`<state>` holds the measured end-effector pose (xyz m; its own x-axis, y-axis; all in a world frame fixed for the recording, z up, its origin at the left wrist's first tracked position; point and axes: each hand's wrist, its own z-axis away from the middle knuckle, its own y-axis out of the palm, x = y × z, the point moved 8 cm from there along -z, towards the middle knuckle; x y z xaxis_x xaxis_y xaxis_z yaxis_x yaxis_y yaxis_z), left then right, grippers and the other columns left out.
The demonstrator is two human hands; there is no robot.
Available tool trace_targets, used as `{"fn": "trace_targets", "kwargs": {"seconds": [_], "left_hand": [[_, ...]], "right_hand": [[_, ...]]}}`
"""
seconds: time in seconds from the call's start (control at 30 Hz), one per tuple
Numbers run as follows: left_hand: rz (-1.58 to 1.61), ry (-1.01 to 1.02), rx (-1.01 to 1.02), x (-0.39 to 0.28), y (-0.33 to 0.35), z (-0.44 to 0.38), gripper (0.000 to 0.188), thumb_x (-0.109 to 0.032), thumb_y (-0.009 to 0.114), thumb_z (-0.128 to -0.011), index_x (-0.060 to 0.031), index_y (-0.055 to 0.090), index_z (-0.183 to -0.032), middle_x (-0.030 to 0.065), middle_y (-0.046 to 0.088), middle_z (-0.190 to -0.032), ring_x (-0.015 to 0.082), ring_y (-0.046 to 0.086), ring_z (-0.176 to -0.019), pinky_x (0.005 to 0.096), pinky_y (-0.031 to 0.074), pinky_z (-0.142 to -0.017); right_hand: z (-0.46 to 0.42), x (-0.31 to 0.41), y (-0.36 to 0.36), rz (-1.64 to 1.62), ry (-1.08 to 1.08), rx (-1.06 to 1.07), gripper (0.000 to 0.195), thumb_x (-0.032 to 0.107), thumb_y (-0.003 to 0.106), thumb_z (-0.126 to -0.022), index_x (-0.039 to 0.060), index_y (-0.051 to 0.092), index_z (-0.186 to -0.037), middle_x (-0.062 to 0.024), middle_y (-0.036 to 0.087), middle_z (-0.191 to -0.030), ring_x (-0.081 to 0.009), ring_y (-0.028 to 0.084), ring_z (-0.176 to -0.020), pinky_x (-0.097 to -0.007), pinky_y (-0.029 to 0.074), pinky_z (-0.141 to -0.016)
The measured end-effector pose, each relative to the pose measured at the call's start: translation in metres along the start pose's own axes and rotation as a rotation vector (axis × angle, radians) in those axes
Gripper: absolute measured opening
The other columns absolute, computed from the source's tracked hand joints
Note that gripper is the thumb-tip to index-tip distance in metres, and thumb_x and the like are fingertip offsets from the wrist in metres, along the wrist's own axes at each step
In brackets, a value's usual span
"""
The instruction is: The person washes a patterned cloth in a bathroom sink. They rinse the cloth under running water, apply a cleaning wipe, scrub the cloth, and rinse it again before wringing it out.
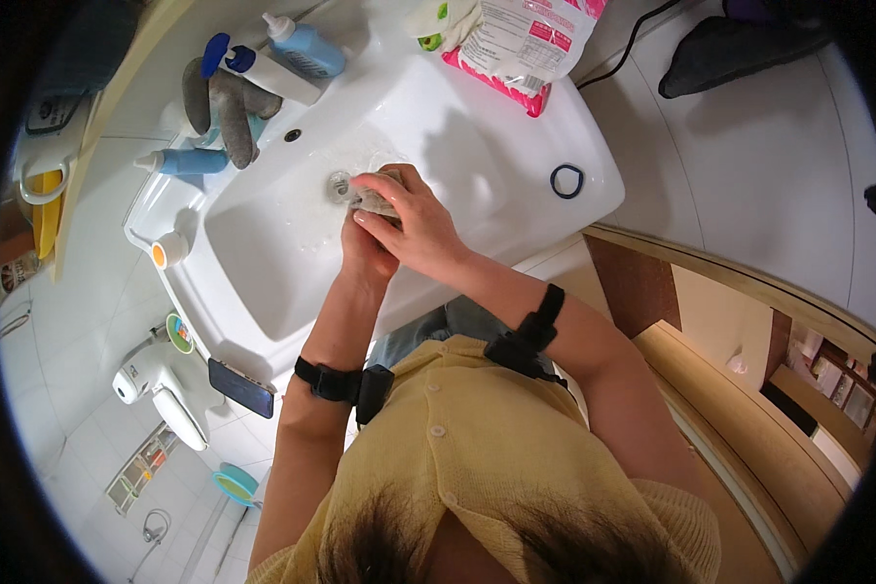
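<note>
Both of my hands meet over the white washbasin, close to its metal drain. Between them is a crumpled, wet-looking grey-beige cloth, mostly hidden by fingers. My left hand grips it from below, its fingers largely out of sight. From above and the right, my right hand closes over it with thumb and fingers. Water glistens on the basin floor around the drain. A black strap with a small box sits on each forearm.
Along the basin's back rim stand a white pump bottle, blue bottles and a grey lobed object, perhaps the tap. An orange-topped jar, a phone, a dark ring and a pink-white packet rest on the rim.
</note>
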<state>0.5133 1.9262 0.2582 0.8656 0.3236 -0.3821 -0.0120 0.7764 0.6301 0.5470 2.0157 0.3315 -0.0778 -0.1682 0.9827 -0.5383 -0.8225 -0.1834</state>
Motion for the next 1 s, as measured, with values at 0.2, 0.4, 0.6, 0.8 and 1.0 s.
{"fn": "trace_targets", "kwargs": {"seconds": [0.2,0.4,0.6,0.8,1.0], "left_hand": [[-0.073,-0.035,-0.128,0.021,0.007,-0.018,0.027,-0.034,0.039,-0.099,-0.0152,0.055,-0.111,0.0004,0.061,-0.106,0.017,0.062,-0.095,0.034,0.054,-0.076],[-0.328,0.072,-0.335,0.018,0.013,-0.029,0.018,-0.03,0.049,-0.094,-0.0141,0.057,-0.09,-0.0008,0.057,-0.078,0.0126,0.053,-0.062,0.029,0.039,-0.048],[-0.535,0.213,-0.318,0.005,0.021,-0.015,0.02,-0.016,0.053,-0.085,-0.0085,0.048,-0.068,0.0022,0.047,-0.059,0.0126,0.042,-0.044,0.0314,0.033,-0.039],[-0.527,0.187,-0.344,-0.001,-0.006,-0.005,0.019,-0.023,0.056,-0.088,-0.0046,0.056,-0.092,0.0045,0.056,-0.085,0.0142,0.054,-0.071,0.0307,0.044,-0.056],[-0.382,0.044,-0.341,-0.026,-0.063,0.017,0.031,-0.024,0.059,-0.087,-0.005,0.052,-0.111,0.0087,0.058,-0.102,0.0191,0.059,-0.087,0.036,0.05,-0.071]], "right_hand": [[-0.026,-0.031,-0.006,0.181,0.221,0.076,0.031,0.031,0.063,-0.084,0.0023,0.064,-0.094,-0.0196,0.063,-0.094,-0.0376,0.062,-0.086,-0.0422,0.05,-0.075],[-0.034,-0.054,-0.028,0.135,0.301,-0.041,0.031,0.029,0.058,-0.085,-0.0021,0.062,-0.086,-0.0222,0.064,-0.075,-0.039,0.063,-0.071,-0.0459,0.05,-0.067],[-0.026,-0.071,-0.023,-0.085,0.416,-0.018,0.032,0.024,0.052,-0.085,-0.0052,0.056,-0.073,-0.0137,0.058,-0.061,-0.0248,0.056,-0.055,-0.0382,0.047,-0.056],[-0.004,-0.073,-0.003,-0.336,0.671,0.127,0.031,0.029,0.058,-0.084,-0.0019,0.056,-0.083,-0.005,0.054,-0.065,-0.0166,0.053,-0.058,-0.0331,0.044,-0.055],[0.008,-0.078,0.005,-0.085,0.554,0.161,0.048,0.033,0.064,-0.081,-0.0021,0.058,-0.112,-0.0107,0.062,-0.095,-0.0165,0.059,-0.081,-0.0277,0.047,-0.071]]}}
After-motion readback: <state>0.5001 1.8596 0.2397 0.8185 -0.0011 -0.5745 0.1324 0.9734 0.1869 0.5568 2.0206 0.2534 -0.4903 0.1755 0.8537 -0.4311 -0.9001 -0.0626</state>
